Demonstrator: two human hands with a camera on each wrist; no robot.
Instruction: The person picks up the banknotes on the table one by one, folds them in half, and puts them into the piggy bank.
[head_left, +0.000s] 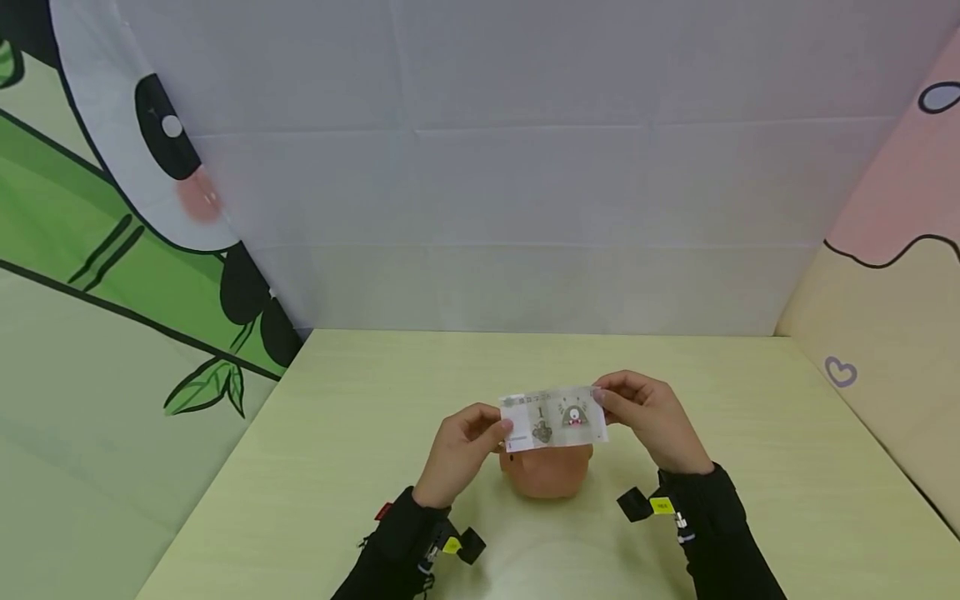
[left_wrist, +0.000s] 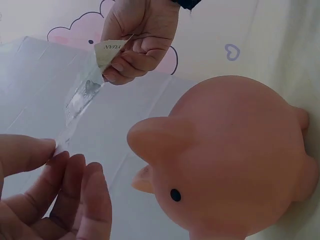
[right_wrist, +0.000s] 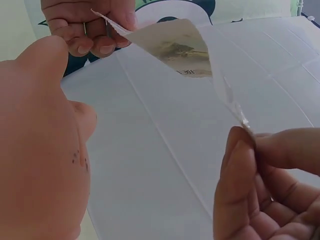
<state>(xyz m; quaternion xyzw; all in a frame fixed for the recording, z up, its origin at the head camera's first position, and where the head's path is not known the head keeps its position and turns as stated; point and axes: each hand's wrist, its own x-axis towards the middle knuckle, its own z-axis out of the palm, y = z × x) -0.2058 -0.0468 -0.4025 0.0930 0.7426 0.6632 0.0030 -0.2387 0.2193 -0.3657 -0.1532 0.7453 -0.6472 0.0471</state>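
A pale banknote with a small cartoon figure on its near face is stretched between both hands. My left hand pinches its left end between thumb and fingers. On the opposite end, my right hand pinches the upper corner. The word YUAN shows on the note's back in the left wrist view, where the paper looks bent. Below and behind the note sits an orange-pink piggy bank, its upper part hidden by the note in the head view. Its ear and black eye show in the left wrist view.
A pale wooden tabletop carries the piggy bank. Behind it rises a whitish backdrop, with cartoon-printed panels at left and right. Small black camera blocks are strapped to both wrists.
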